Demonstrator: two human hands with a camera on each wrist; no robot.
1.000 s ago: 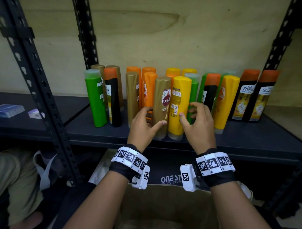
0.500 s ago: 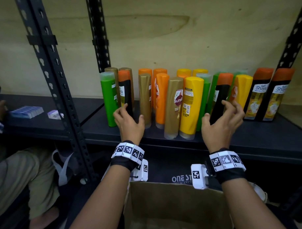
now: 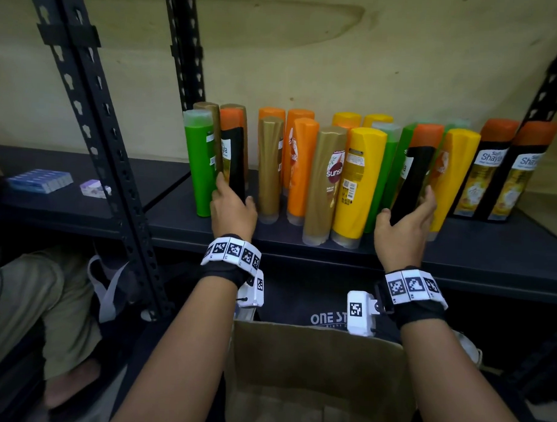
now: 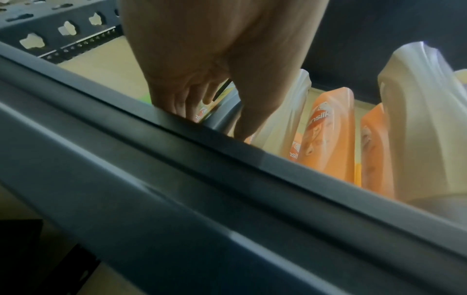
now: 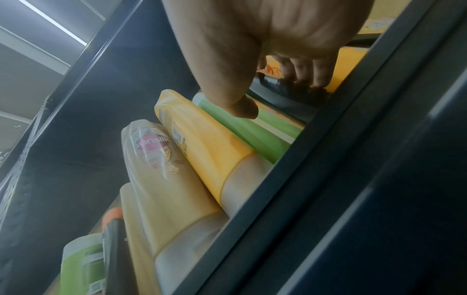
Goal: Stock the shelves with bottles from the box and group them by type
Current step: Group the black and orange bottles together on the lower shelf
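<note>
Mixed bottles stand on the dark shelf. My left hand grips the lower part of a black bottle with an orange cap, next to a green bottle. In the left wrist view the fingers curl round that bottle's base. My right hand grips a second black orange-capped bottle, which leans left between a green bottle and a yellow one. In the right wrist view the fingers wrap its dark base. Gold, orange and yellow bottles stand between my hands.
Two more black bottles stand at the shelf's right end. An open cardboard box sits below between my forearms. Black slotted uprights frame the shelf. Small packets lie on the left shelf, and another person's leg is at lower left.
Both hands left the gold and yellow bottles in the middle and moved apart. Each now grips a black orange-capped bottle, the left hand's at the left, the right hand's at the right.
</note>
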